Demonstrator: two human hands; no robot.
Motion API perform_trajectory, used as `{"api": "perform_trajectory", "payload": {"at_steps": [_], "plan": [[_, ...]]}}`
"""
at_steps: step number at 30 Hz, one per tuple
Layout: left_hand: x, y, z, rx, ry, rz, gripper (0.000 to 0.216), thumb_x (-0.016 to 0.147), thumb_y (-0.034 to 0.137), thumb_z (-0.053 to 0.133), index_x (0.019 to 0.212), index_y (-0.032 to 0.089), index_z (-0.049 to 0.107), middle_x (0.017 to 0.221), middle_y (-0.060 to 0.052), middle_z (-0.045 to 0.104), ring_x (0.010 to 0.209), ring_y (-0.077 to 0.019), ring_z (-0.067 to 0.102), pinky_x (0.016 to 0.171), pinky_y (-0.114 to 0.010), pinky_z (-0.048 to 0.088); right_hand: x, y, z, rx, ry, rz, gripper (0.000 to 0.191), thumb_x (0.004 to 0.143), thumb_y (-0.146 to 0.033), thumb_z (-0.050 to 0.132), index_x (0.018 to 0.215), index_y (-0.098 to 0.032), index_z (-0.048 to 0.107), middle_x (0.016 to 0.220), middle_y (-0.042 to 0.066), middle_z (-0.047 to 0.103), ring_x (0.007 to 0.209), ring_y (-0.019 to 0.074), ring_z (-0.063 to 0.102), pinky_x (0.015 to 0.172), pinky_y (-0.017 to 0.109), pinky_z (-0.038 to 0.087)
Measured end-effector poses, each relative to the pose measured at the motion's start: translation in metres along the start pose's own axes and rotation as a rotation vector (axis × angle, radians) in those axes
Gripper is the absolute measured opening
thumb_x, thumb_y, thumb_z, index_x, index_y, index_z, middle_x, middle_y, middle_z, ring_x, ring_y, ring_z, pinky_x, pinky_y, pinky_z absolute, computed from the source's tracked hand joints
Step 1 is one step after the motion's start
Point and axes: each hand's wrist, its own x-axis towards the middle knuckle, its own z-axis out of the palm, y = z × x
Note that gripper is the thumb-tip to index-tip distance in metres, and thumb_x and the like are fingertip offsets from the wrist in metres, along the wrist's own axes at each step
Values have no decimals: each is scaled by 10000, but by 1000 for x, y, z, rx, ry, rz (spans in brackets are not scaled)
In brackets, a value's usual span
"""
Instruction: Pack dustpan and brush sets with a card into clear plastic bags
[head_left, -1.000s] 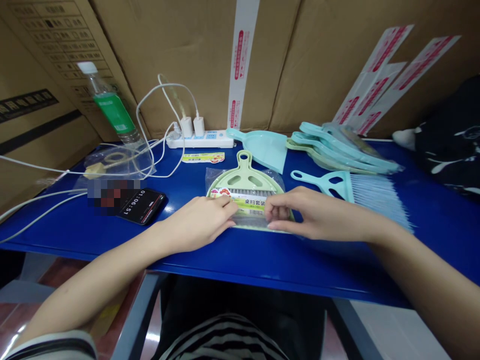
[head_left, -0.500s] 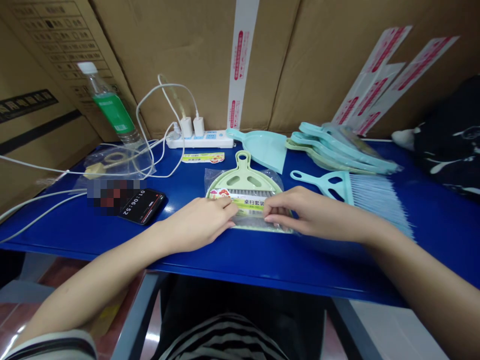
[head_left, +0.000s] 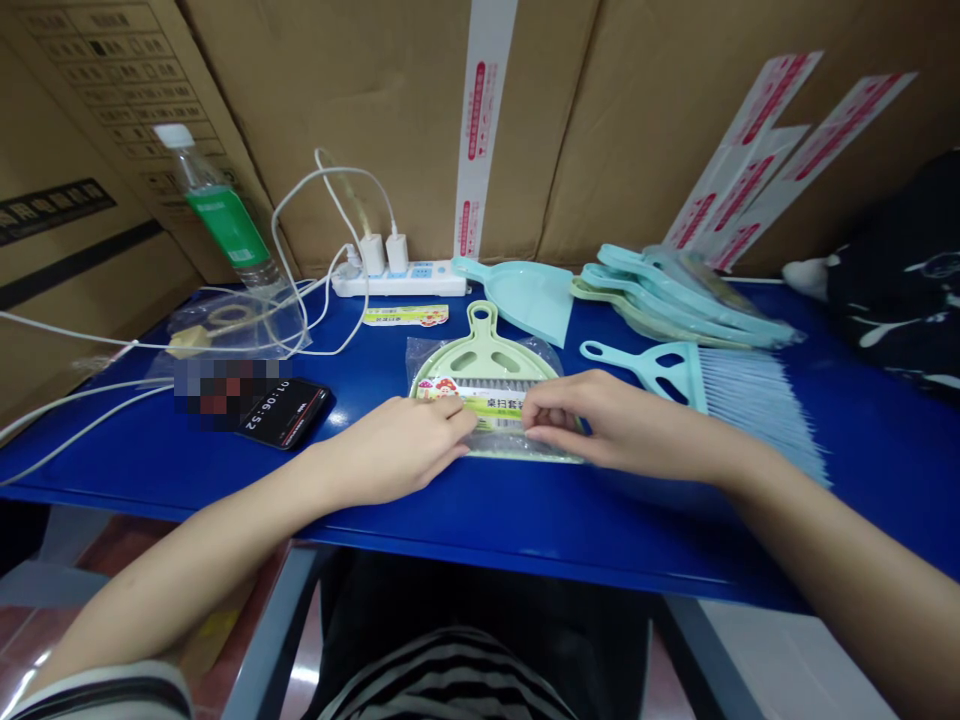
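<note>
A green dustpan and brush set (head_left: pixel 487 350) lies on the table with its handles pointing away from me, inside a clear plastic bag (head_left: pixel 499 443). Over the brush's bristles sits a printed card (head_left: pixel 499 402) with mushroom pictures, partly covered by my fingers. My left hand (head_left: pixel 409 445) is closed at the bag's left edge, fingers curled onto the plastic. On the right side my right hand (head_left: pixel 581 415) pinches the bag near the card's end, thumb and fingers together. Past my right wrist is a light blue brush (head_left: pixel 671 370), its bristles partly hidden by my forearm.
A light blue dustpan (head_left: pixel 529 295) and a stack of bagged dustpans (head_left: pixel 675 295) lie at the back. Another card (head_left: pixel 407 315) is by the power strip (head_left: pixel 405 280). Leftward are a phone (head_left: pixel 289 412), white cables and a bottle (head_left: pixel 225 220). Cardboard (head_left: pixel 390 90) stands behind the blue table (head_left: pixel 450 525).
The bagged set has shifted very slightly to the left, and my right hand has moved a little left with it. My left hand stays almost in place.
</note>
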Motion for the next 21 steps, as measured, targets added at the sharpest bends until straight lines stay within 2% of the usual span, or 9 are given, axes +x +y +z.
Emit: {"api": "perform_trajectory", "payload": {"at_steps": [21], "plan": [[0, -3, 1, -48, 49, 5, 137, 972, 181, 433, 900, 161, 548, 840, -38, 645, 650, -177, 617, 573, -289, 456, 0, -1, -1, -4, -14, 17, 224, 920, -312, 450, 758, -198, 554, 604, -23, 539, 507, 111, 443, 523, 233, 340]]}}
